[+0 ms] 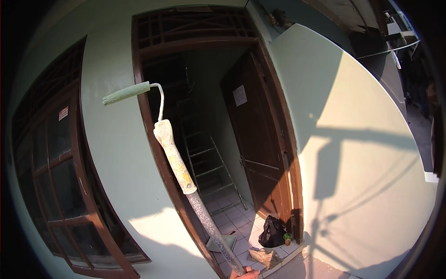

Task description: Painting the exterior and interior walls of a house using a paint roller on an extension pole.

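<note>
A paint roller (176,160) on a speckled extension pole (211,223) rises from the lower edge, leaning to the left. Its sleeve (126,93) is coated in pale green paint and overlaps the green wall (109,139) beside the door frame; I cannot tell if it touches. Dried paint spots the grip. At the bottom edge, my right hand (245,274) is closed around the pole, with only some fingers showing. My left hand is out of view.
A brown window (62,181) stands ajar at left. Inside the open doorway is a ladder (211,169), with a brown door (253,135) swung inward. A black plastic bag (272,232), a small green container (287,239) and a crumpled brown bag (265,256) lie by the threshold.
</note>
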### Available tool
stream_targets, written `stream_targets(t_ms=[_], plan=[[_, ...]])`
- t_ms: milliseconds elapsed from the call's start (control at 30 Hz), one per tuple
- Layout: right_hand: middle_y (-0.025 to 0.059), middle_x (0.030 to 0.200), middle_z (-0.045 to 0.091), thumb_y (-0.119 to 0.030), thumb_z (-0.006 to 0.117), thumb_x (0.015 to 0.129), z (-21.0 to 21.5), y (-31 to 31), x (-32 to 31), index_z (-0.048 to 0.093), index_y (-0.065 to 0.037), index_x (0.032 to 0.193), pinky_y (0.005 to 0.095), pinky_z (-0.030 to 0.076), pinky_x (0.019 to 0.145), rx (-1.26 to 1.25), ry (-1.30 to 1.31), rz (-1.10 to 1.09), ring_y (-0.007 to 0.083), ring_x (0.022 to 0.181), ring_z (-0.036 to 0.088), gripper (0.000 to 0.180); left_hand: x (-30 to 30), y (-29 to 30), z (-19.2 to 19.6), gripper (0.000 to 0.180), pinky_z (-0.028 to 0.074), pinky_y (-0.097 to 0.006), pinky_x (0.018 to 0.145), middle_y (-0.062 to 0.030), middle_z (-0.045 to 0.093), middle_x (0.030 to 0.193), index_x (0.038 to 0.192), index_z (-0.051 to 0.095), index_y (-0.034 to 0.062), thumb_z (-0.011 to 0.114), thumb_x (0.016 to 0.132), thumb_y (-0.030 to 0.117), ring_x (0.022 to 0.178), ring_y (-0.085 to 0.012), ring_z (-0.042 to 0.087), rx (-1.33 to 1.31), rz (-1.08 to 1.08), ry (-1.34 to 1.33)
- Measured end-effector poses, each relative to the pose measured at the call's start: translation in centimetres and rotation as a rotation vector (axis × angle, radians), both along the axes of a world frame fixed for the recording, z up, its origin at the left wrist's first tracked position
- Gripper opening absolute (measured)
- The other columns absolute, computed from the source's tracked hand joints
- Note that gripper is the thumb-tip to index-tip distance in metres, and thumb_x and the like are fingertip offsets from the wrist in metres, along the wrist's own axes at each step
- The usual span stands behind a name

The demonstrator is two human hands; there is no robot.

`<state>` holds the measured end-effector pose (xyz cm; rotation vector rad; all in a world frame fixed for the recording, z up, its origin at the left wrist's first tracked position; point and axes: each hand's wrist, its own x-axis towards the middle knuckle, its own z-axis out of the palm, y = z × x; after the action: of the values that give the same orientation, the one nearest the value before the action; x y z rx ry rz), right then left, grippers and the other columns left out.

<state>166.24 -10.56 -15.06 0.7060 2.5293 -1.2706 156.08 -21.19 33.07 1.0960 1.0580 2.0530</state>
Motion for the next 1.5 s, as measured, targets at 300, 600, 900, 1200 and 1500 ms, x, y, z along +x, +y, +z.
stream_targets(t_ms=[300, 600, 900, 1200, 1500], plan=[[0.0215, 0.099, 0.064, -0.044, 0.064, 0.081, 12.8, 8.9, 6.3, 0.066, -0.003, 0.099, 0.0462, 0.046, 0.081, -0.07, 0.046, -0.194, 0.036, 0.096, 0.058, 0.045, 0.7, 12.2, 0.9, 0.023, 0.044, -0.027, 0.042, -0.0161, 0.052, 0.078, 0.088, 0.057, 0.0011, 0.067, 0.079, 0.02, 0.045, -0.02, 0.052, -0.046, -0.287, -0.111], [0.023, 0.086, 0.065, -0.044, 0.063, 0.083, 1.5, 12.7, 3.5, 0.065, 0.0, 0.101, 0.0466, 0.048, 0.072, 0.098, 0.444, -0.69, 0.036, 0.081, 0.062, 0.048, 1.0, 25.4, 8.5, 0.035, 0.048, -0.03, 0.061, -0.0103, 0.055, 0.073, 0.092, 0.047, -0.0019, 0.064, 0.077, 0.025, 0.067, -0.0223, 0.06, 0.072, -0.924, -0.165], [0.0235, 0.074, 0.06, -0.039, 0.062, 0.086, 31.3, 26.4, 2.1, 0.059, 0.004, 0.095, 0.047, 0.044, 0.06, 0.191, 0.718, -0.669, 0.0387, 0.068, 0.058, 0.044, -2.7, 37.1, 13.2, 0.025, 0.04, -0.026, 0.036, -0.0005, 0.041, 0.057, 0.085, 0.04, 0.0103, 0.047, 0.097, 0.031, 0.043, -0.0105, 0.045, 0.132, 0.151, 0.101], [0.019, 0.069, 0.058, -0.036, 0.06, 0.088, 36.4, 36.4, -1.1, 0.058, 0.003, 0.103, 0.0426, 0.042, 0.056, 0.291, 0.942, -0.737, 0.0336, 0.064, 0.056, 0.042, -7.2, 47.0, 19.7, 0.029, 0.048, -0.029, 0.041, -0.0047, 0.047, 0.066, 0.098, 0.038, 0.0076, 0.044, 0.097, 0.036, 0.046, -0.0151, 0.053, 0.124, 0.112, 0.239], [0.0186, 0.062, 0.06, -0.033, 0.064, 0.082, 42.9, 47.6, -2.9, 0.059, -0.001, 0.088, 0.0447, 0.047, 0.056, 0.37, 0.952, -0.762, 0.0375, 0.062, 0.062, 0.033, -9.1, 55.8, 20.7, 0.043, 0.054, -0.031, 0.055, -0.0103, 0.049, 0.087, 0.126, 0.026, 0.0036, 0.049, 0.095, 0.022, 0.057, -0.0171, 0.058, 0.05, 0.254, 0.46]])
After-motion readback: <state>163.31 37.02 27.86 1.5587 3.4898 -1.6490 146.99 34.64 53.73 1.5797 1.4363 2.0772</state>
